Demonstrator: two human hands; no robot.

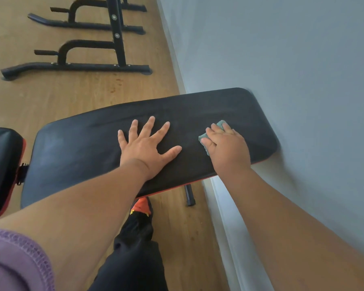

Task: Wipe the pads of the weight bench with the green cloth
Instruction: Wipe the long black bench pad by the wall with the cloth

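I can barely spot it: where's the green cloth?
In the head view, the green cloth lies under the right hand on the long pad, near the wall.

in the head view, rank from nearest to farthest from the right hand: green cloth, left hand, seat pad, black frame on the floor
1. green cloth, under the right hand
2. left hand, flat on the same pad, to its left
3. seat pad, far left edge
4. black frame, on the floor beyond the bench

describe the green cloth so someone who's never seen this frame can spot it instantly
Start at the long black bench pad that runs across the middle of the view, its far end at the grey wall. Near that wall end, the right hand presses down on the green cloth. It is the only teal-green patch on the pad, peeking out around the fingers; the left hand beside it lies flat and bare.
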